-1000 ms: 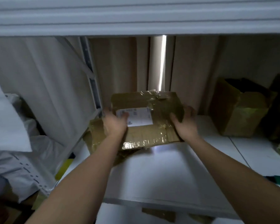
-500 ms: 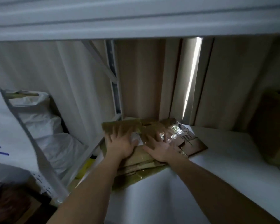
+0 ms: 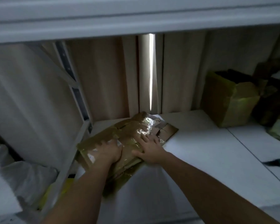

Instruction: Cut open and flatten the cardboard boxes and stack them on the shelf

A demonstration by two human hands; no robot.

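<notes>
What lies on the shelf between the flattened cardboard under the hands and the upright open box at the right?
Nothing: the head view shows only bare white shelf between the flattened cardboard and the open box.

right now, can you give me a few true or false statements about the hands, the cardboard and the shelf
1. Both hands rest on the flattened cardboard. True: the left hand and the right hand lie on top of it.
2. The flattened cardboard lies on the white shelf. True.
3. The right hand holds a knife. False: its fingers are spread flat on the cardboard.
4. The open box stands at the shelf's left end. False: it stands at the right, apart from the flattened cardboard.
5. Shiny tape covers part of the cardboard. True.
</notes>
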